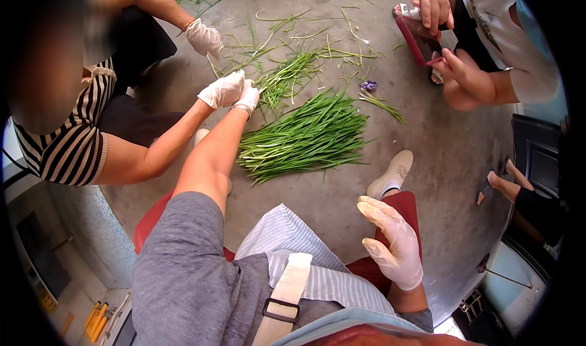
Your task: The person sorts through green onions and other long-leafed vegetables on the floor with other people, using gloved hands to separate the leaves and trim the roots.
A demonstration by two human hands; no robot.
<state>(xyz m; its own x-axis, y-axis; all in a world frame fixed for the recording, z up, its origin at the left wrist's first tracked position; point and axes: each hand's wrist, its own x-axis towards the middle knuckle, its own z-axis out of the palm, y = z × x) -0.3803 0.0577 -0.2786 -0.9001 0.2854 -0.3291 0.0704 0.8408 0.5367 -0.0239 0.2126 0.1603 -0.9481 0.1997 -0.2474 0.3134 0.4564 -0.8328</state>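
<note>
The left hand (249, 97) and right hand (394, 242) are wearing thin, translucent, slightly glossy plastic gloves. The green stalks (308, 135) are looking smooth and faintly shiny. The floor (427, 144) is showing matt, rough grey concrete. The apron (317, 266) is appearing as soft striped cloth.

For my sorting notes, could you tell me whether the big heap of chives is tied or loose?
Loose: the chive heap lies fanned on the floor, unbanded.

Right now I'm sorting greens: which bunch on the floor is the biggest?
The thick pile of green stalks just past your left hand; the others are thin, scattered stalks farther away.
</note>
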